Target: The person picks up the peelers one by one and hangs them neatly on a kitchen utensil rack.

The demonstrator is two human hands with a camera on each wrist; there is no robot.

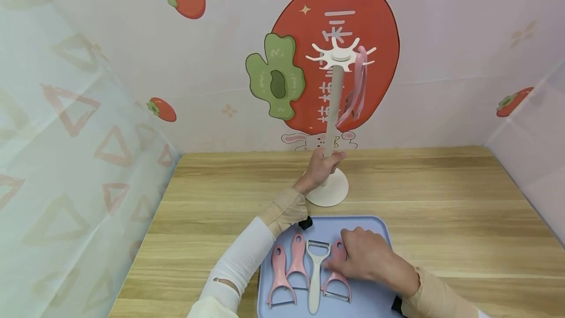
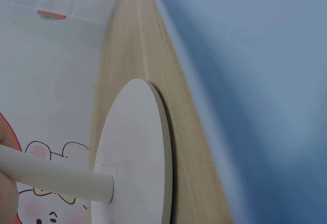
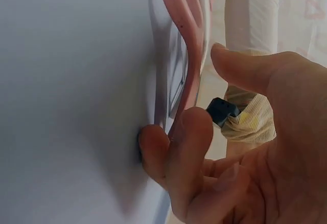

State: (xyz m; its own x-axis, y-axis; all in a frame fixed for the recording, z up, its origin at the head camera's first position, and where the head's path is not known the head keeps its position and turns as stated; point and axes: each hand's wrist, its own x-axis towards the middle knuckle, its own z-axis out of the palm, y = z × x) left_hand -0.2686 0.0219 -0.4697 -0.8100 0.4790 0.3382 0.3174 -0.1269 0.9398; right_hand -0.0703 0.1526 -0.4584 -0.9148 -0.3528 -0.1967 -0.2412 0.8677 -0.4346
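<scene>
My left hand (image 1: 319,170) grips the pole (image 1: 334,112) of a white rack, just above its round base (image 2: 134,147). Pink peelers (image 1: 359,82) hang from a right-hand hook of the rack's top. On the blue tray (image 1: 375,303) lie two pink Y-shaped peelers (image 1: 279,269) at the left and a white one (image 1: 315,278) beside them. My right hand (image 1: 371,259) is over the rightmost pink peeler (image 1: 337,281), partly hiding its handle. In the right wrist view, fingertips (image 3: 196,124) are right at that handle's end, and the thumb stands apart from it.
The rack's base stands on the wooden table (image 1: 423,185) just behind the tray. A strawberry-printed backdrop (image 1: 229,63) rises at the table's back edge, with cloth walls at both sides. My left forearm passes over the tray's left back corner.
</scene>
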